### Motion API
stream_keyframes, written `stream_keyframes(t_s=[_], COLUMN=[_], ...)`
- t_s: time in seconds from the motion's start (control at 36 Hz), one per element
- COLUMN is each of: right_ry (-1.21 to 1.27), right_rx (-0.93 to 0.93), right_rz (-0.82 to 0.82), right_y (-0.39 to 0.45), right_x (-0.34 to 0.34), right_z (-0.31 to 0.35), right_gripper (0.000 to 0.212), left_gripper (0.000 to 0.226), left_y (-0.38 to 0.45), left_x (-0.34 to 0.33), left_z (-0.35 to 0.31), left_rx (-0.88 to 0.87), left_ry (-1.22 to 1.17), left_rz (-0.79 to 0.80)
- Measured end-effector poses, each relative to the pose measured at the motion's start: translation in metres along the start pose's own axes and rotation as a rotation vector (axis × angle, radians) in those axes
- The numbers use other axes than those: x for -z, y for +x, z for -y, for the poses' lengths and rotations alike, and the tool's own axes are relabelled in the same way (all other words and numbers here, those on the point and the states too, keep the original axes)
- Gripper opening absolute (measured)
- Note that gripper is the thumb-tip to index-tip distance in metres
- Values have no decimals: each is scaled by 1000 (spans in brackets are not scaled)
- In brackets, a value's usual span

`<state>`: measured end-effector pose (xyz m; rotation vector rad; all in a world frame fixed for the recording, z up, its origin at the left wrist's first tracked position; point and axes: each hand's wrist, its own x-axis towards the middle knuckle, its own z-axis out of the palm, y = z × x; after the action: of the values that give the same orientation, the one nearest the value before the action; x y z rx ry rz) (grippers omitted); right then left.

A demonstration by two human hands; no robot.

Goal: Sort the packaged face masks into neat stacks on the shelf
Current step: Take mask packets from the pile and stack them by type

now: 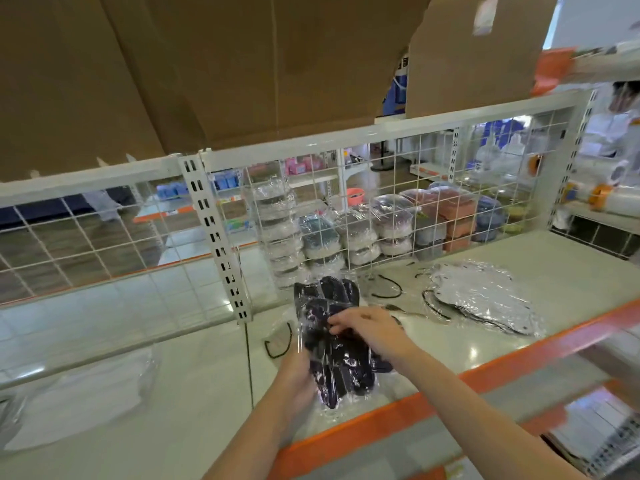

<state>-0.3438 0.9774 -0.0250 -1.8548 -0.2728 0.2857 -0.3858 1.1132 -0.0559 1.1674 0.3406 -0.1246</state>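
Observation:
A clear plastic pack of black face masks [332,341] stands tilted on the white shelf [450,348], held between both hands. My left hand [294,375] grips its lower left edge. Over the pack's middle, my right hand [367,329] has its fingers curled on the wrapping. To the right lies a flat pack of white masks with black ear loops [481,296]. Another pack of white masks [79,396] lies on the shelf at the far left.
A white wire grid [381,202] backs the shelf, with wrapped mask stacks [360,233] behind it. A slotted upright post [216,237] divides the shelf. Cardboard boxes [207,64] sit above. The shelf's orange front edge [485,372] runs diagonally; a lower shelf holds packs [595,431].

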Motion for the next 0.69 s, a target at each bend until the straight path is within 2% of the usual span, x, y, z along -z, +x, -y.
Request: stream_keyframes(t_s=[0.06, 0.11, 0.19, 0.25, 0.33, 0.44, 0.5, 0.58, 0.64, 0.69], right_ry=[-474, -735, -707, -621, -468, -578, -627, -527, -310, -57], right_rx=[196, 265, 267, 227, 174, 85, 76, 199, 249, 158], right_rz=[-62, -116, -96, -26, 30, -44, -110, -109, -72, -34], right_y=[8, 12, 16, 17, 17, 16, 16, 17, 18, 18], right_x=[-1, -1, 1, 2, 1, -8, -14, -22, -24, -22], right_z=[-7, -13, -17, -17, -18, -18, -17, -16, -10, -7], right_gripper=[25, 33, 60, 78, 94, 108, 107, 95, 72, 54], left_gripper=[31, 26, 25, 36, 35, 35, 40, 48, 36, 28], left_y=[1, 3, 1, 2, 5, 4, 5, 7, 9, 11], left_x=[5, 11, 19, 25, 31, 32, 33, 35, 37, 43], left_z=[-1, -2, -3, -2, -1, -3, -3, -1, -5, -11], left_rx=[72, 92, 96, 102, 88, 63, 26, -50, -70, -62], left_ry=[-86, -125, -135, -130, -136, -178, -136, -42, -60, -121], left_rz=[-25, -18, -24, -30, -33, 20, 43, 10, -53, -105])
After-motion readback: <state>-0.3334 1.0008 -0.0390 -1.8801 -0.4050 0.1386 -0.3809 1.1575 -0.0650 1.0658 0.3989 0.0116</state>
